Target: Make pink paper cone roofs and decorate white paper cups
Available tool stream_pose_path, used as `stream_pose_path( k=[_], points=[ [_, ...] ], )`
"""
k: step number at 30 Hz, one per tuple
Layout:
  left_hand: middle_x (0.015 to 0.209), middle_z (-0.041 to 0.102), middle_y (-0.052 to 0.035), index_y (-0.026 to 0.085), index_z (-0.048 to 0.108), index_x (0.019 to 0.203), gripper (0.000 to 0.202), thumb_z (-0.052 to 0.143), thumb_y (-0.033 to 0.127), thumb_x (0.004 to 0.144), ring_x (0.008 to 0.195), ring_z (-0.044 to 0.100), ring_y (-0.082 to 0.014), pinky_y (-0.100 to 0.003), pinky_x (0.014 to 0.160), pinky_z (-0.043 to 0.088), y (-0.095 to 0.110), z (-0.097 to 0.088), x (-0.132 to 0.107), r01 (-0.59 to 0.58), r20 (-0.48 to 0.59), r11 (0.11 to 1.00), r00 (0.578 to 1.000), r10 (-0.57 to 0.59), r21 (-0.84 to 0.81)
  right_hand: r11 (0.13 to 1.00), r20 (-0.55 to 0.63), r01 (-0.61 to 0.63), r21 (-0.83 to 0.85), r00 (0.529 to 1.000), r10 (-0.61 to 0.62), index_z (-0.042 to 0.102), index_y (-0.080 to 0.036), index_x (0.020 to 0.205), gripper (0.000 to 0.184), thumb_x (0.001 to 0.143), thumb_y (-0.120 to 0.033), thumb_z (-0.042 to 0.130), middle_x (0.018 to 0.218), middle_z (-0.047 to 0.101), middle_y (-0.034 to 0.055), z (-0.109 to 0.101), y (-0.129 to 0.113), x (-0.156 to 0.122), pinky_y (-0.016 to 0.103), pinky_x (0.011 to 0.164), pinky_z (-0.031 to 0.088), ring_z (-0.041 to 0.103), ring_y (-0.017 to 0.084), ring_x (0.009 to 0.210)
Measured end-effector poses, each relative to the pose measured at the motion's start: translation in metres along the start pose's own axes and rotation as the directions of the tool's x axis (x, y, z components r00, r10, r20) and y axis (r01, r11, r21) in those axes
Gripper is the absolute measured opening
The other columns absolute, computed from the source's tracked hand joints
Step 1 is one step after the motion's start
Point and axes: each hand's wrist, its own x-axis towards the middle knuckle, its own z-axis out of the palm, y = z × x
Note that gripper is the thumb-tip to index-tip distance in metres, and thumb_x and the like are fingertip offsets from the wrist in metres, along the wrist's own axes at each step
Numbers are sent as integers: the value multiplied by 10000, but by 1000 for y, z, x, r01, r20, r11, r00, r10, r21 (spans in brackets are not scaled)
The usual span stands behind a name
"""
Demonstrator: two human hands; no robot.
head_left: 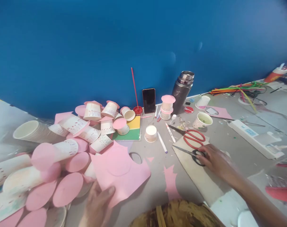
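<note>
A sheet of pink paper (pixel 124 179) is pinched along its lower left edge by my left hand (pixel 98 198), thumb on top. A drawn circle marks the sheet, and a rounded bite is cut from its upper right side. My right hand (pixel 213 159) has its fingers closed on the black handles of a pair of scissors (pixel 186 151), which lies over a beige cloth or pad (pixel 193 170). Just above rest larger scissors with red handles (pixel 194 135). A dark ring (pixel 136 154) shows partly behind the paper. Pink scraps (pixel 170 181) lie between my hands.
Paper cups with pink discs (pixel 67 186) crowd the left side. A plain paper cup (pixel 151 133), markers (pixel 162 142), a phone (pixel 149 100) and an open flask (pixel 183 90) stand or lie ahead. A white power strip (pixel 254 137) is at right; a blue wall (pixel 110 47) rises behind.
</note>
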Motion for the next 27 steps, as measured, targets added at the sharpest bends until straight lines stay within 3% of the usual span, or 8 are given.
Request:
stream_pose_path(
  k=[3, 9, 14, 17, 20, 22, 24, 27],
  points=[
    [976, 812, -69, 267, 632, 1371, 897, 903, 229, 517, 737, 764, -280, -299, 557, 617, 9, 5, 3, 57, 92, 998, 994, -57, 6, 997, 50, 75, 18, 996, -76, 693, -278, 979, 230, 923, -440, 540, 1047, 724, 66, -2, 18, -6, 360, 701, 533, 715, 249, 838],
    [936, 795, -127, 197, 684, 1317, 766, 844, 200, 568, 418, 614, -159, -225, 310, 427, 23, 15, 11, 40, 273, 998, 960, -54, 58, 990, 109, 139, 1, 984, -139, 720, -292, 955, 185, 882, -428, 617, 988, 754, 50, -1, 12, -3, 351, 660, 529, 727, 269, 833],
    [911, 792, -148, 149, 729, 1211, 695, 863, 200, 530, 697, 754, -322, -355, 496, 596, 31, 18, 9, -11, 320, 1000, 947, 2, 26, 977, 130, 73, 202, 986, -101, 744, -297, 918, 200, 833, -455, 656, 827, 782, 37, -5, 20, -4, 331, 555, 510, 693, 243, 626],
    [949, 797, -160, 135, 746, 1154, 642, 862, 200, 526, 832, 770, -385, -438, 648, 638, 34, 17, 10, -4, 361, 1000, 933, -3, 19, 842, 256, -114, 527, 966, -30, 761, -275, 1038, 344, 877, -543, 619, 876, 796, 72, -16, 14, -3, 320, 464, 508, 621, 193, 491],
    [975, 799, -158, 132, 744, 1139, 634, 851, 211, 518, 883, 769, -405, -436, 678, 638, 36, 18, 18, -14, 445, 1000, 895, 15, -4, 642, 349, -198, 740, 930, -115, 774, -223, 985, 431, 757, -589, 763, 894, 780, 116, -24, -20, 11, 300, 415, 483, 627, 194, 522],
    [957, 801, -152, 129, 749, 1123, 633, 851, 228, 507, 868, 770, -400, -397, 626, 627, 37, 20, 24, -42, 513, 999, 857, 51, -29, 516, 320, -167, 840, 921, -222, 778, -217, 1002, 516, 679, -618, 802, 900, 762, 135, -21, -56, 25, 312, 442, 491, 667, 238, 625],
    [933, 802, -149, 126, 751, 1113, 628, 854, 239, 504, 817, 773, -380, -336, 536, 590, 38, 23, 30, -69, 562, 997, 823, 81, -42, 472, 304, -133, 872, 902, -307, 772, -238, 1018, 534, 661, -632, 812, 909, 753, 118, -12, -95, 39, 321, 491, 515, 668, 242, 672],
    [959, 803, -146, 128, 736, 1150, 628, 845, 236, 541, 772, 771, -336, -287, 505, 546, 36, 24, 38, -74, 587, 997, 806, 69, -15, 242, 230, -140, 960, 888, -397, 741, -206, 981, 548, 647, -627, 844, 869, 724, 93, 6, -146, 55, 314, 583, 521, 624, 208, 699]
  ],
)
